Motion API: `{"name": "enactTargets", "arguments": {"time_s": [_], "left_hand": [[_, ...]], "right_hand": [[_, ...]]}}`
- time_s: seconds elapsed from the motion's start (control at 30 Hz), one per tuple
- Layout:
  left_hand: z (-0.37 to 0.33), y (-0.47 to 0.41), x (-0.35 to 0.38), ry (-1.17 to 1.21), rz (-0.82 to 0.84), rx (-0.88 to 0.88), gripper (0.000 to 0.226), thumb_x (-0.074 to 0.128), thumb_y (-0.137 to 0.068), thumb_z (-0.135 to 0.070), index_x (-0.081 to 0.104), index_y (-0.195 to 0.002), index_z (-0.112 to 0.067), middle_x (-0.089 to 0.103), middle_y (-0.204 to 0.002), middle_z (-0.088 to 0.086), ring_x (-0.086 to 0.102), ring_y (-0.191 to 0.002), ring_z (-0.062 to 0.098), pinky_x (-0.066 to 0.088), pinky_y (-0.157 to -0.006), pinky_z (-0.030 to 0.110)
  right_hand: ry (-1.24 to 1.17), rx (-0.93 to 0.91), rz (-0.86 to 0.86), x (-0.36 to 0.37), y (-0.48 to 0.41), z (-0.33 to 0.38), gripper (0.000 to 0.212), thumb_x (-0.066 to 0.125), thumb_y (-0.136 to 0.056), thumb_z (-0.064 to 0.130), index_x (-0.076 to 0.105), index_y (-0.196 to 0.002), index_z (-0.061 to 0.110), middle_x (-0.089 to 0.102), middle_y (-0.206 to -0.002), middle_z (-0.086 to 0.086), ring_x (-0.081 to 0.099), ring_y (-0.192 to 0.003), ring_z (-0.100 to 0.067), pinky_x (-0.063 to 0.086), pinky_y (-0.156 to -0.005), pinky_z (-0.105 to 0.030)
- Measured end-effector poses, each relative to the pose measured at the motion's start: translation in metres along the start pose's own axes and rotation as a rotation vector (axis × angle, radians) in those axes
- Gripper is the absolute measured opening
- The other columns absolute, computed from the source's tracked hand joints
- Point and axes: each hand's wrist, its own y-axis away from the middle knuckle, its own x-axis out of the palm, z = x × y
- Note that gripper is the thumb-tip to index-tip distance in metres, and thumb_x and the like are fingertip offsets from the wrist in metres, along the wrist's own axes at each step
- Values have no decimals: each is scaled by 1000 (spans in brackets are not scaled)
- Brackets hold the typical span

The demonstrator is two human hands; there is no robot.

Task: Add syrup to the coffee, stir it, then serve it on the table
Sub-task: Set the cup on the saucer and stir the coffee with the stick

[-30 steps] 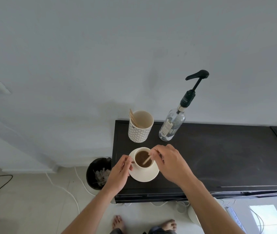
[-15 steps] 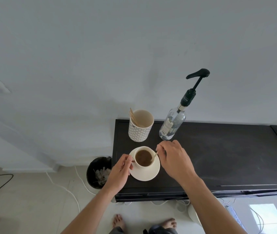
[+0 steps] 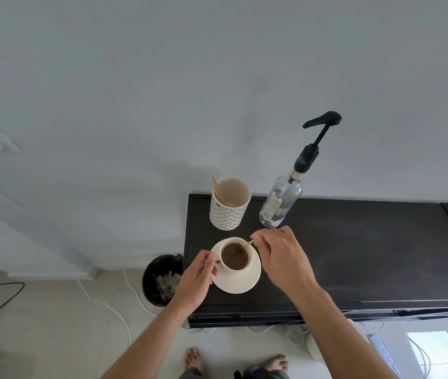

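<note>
Coffee cup (image 3: 235, 256) sits on its saucer (image 3: 240, 281) at the near-left corner of the dark desk (image 3: 354, 255). Left hand (image 3: 194, 283) — grip pinched on the cup handle. Right hand (image 3: 281, 255) — fingertips pinching a wooden stir stick (image 3: 250, 242), its lower end in the coffee at the cup's far rim. Syrup pump bottle (image 3: 281, 202) and patterned stick holder (image 3: 229, 205) stand just behind, by the wall.

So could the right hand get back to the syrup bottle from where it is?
Probably yes. The syrup bottle stands just beyond the right hand with bare counter between, but that hand is pinching the stir stick in the cup, so it would need to let go first.
</note>
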Motion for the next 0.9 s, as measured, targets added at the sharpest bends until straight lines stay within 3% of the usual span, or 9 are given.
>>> {"name": "enactTargets", "arguments": {"time_s": [0.07,0.13,0.3,0.47,0.53,0.67,0.73,0.83,0.9], "left_hand": [[0,0,-1,-10,1,-2,36,41,-118,-52,65,-116,-26,68,-84,-9,60,-72,1,53,-76,17],[0,0,-1,-13,3,-5,36,41,-118,-52,65,-116,-26,69,-85,-9,60,-72,1,53,-77,17],[0,1,0,-18,1,-7,34,41,-118,-52,65,-115,-28,69,-85,-9,60,-73,1,54,-79,21],[3,-1,0,-28,7,-5,35,41,-118,-53,65,-115,-27,69,-85,-9,60,-73,2,55,-82,27],[4,-1,0,-34,8,-5,35,41,-118,-53,65,-115,-28,69,-85,-9,61,-74,3,55,-83,28],[3,-1,0,-19,7,-10,35,41,-118,-53,65,-116,-27,69,-85,-10,60,-73,2,56,-83,29],[3,-1,0,-26,7,-8,36,41,-118,-53,65,-116,-27,69,-85,-10,60,-73,2,56,-83,29],[3,-1,0,-18,9,-9,36,41,-118,-53,65,-116,-26,68,-83,-11,59,-73,3,54,-83,28],[3,-2,0,-28,10,-9,36,41,-118,-53,65,-117,-25,68,-83,-11,60,-73,3,55,-83,27]], "right_hand": [[-107,-26,113,3,1,3,22,61,-114,35,81,-120,28,79,-112,16,59,-108,-7,49,-86,-17],[-129,-28,166,3,2,4,23,61,-113,37,81,-116,28,79,-107,15,61,-104,-7,56,-87,-25],[95,34,-41,2,1,-6,23,59,-113,30,78,-103,20,77,-95,7,60,-93,-14,62,-80,-45],[-135,-38,138,2,2,0,23,59,-114,37,80,-118,30,77,-111,19,58,-106,-6,49,-87,-19],[-139,-46,148,0,2,1,22,59,-114,36,79,-113,28,76,-106,17,61,-101,-7,54,-86,-26],[70,3,-44,0,-1,-4,22,58,-114,33,77,-109,22,77,-101,6,62,-92,-14,60,-80,-40],[51,0,-71,3,-1,-3,20,62,-113,31,80,-114,22,80,-106,6,63,-97,-13,59,-81,-34],[-105,-44,93,3,-2,2,23,60,-113,36,80,-120,27,78,-113,15,60,-106,-7,49,-89,-19],[-121,-57,177,0,0,5,23,59,-114,39,79,-119,28,75,-109,17,62,-102,-6,50,-87,-20]]}}
